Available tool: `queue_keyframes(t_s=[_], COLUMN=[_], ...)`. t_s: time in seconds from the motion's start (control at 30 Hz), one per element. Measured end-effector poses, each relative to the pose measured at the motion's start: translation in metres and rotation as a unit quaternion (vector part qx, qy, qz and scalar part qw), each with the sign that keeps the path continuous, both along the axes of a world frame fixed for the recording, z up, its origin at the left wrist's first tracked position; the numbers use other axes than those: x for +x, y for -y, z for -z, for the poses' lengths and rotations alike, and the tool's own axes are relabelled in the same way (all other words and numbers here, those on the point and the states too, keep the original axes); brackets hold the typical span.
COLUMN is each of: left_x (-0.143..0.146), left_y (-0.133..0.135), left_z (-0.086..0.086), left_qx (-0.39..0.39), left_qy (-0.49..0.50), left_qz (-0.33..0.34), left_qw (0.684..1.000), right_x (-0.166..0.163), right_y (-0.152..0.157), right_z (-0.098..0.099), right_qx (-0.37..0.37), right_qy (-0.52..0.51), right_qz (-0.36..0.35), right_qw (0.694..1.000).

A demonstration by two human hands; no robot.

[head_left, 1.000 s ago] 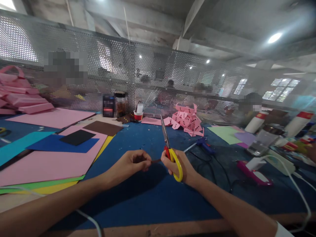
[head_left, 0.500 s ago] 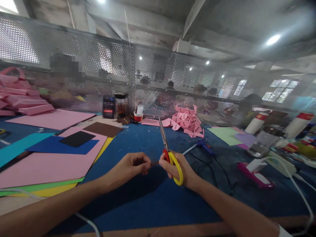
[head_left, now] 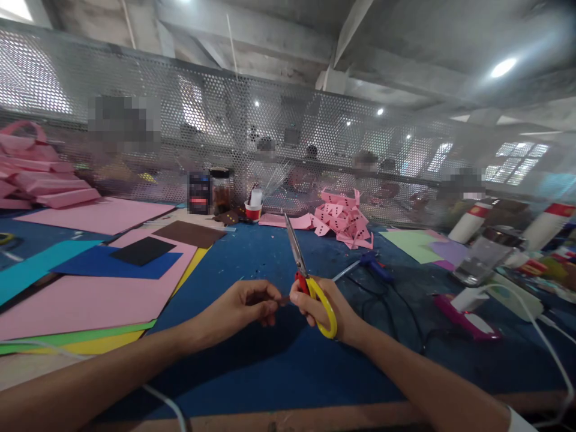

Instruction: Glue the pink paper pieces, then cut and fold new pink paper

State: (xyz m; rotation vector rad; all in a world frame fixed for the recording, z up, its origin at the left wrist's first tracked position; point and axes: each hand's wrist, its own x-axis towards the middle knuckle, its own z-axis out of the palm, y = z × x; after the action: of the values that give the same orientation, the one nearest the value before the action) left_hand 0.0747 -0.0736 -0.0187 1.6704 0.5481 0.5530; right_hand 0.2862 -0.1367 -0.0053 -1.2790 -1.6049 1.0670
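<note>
Scissors [head_left: 296, 246] with red and yellow handles rest in my right hand [head_left: 330, 306], blades together and pointing up and away. The thumb and fingertips of that hand also pinch one end of a small brown strip [head_left: 284, 300], which looks like paper. My left hand [head_left: 252, 306] is closed in a pinch on the strip's other end, just left of the right fingertips. Only a short bit of the strip shows between the hands. Both hands are held above the blue table [head_left: 252, 372].
Coloured sheets [head_left: 108, 300] lie on the left, with a black piece [head_left: 143, 251] on top. Folded pink paper pieces [head_left: 344, 219] are heaped at the back. A blue glue gun [head_left: 377, 267] with its cord, a magenta power strip [head_left: 468, 318] and a glass jar [head_left: 486, 255] stand rightward.
My left hand has shifted slightly right, nearer my right hand, so less of the strip shows. The scissors' tip has tilted a little to the left.
</note>
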Motion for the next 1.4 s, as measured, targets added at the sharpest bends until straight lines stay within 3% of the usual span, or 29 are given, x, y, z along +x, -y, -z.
queue_keyframes(t_s=[0.17,0.3,0.5,0.83,1.13,1.4], left_x=[0.0,-0.004,-0.01,-0.015,-0.014,-0.012], left_y=[-0.003,-0.008,-0.012,-0.013,-0.012,-0.012], left_z=[-0.004,-0.014,-0.025,-0.025,-0.025,-0.024], left_qx=[-0.007,-0.015,-0.035,-0.048,-0.039,-0.024], left_qy=[0.009,0.026,0.072,0.118,0.141,0.137], left_qz=[-0.015,-0.069,-0.123,-0.17,-0.194,-0.193], left_qw=[1.0,0.997,0.989,0.977,0.97,0.971], right_x=[0.0,0.002,0.014,0.015,0.014,0.011], right_y=[0.0,-0.001,-0.003,-0.002,-0.001,0.0], right_z=[0.0,-0.005,0.002,0.007,0.011,0.009], right_qx=[0.022,0.048,0.119,0.132,0.16,0.147], right_qy=[0.018,0.085,0.224,0.383,0.42,0.422], right_qz=[-0.013,0.035,0.074,0.101,0.094,0.082], right_qw=[1.0,0.995,0.964,0.908,0.888,0.891])
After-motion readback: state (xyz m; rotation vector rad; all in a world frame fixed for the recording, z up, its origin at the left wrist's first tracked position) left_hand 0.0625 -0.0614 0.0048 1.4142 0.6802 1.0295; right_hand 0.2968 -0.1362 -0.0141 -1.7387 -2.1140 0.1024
